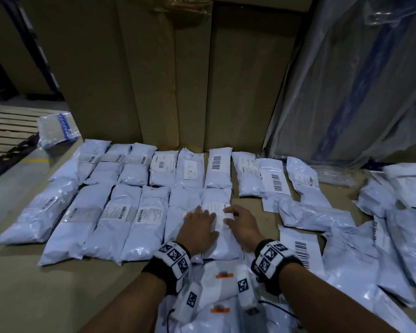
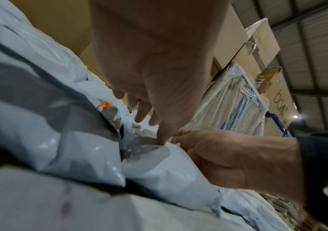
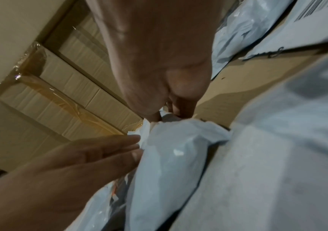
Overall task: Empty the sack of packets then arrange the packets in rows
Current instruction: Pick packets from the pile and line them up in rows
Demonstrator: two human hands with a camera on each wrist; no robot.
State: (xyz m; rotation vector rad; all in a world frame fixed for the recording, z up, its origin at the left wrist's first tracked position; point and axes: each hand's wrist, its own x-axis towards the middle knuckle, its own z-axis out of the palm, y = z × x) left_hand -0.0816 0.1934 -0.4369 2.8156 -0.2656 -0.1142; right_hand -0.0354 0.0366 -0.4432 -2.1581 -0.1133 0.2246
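Note:
Two rows of white plastic packets (image 1: 120,207) lie side by side on the cardboard floor. Both hands are on the packet (image 1: 220,246) at the right end of the near row. My left hand (image 1: 198,227) lies flat on its left half with straight fingers (image 3: 107,150). My right hand (image 1: 241,223) holds its right edge, with curled fingers and thumb pinching the plastic (image 3: 171,115). Under my forearms lies white bag material with orange tags (image 1: 222,275); I cannot tell if it is the sack.
A loose heap of packets (image 1: 382,236) spreads over the floor to the right. Tall cardboard boxes (image 1: 166,68) stand behind the rows, and a plastic-wrapped stack (image 1: 346,80) at the back right. At the far left are a wooden pallet (image 1: 7,126) and a wrapped parcel (image 1: 58,128).

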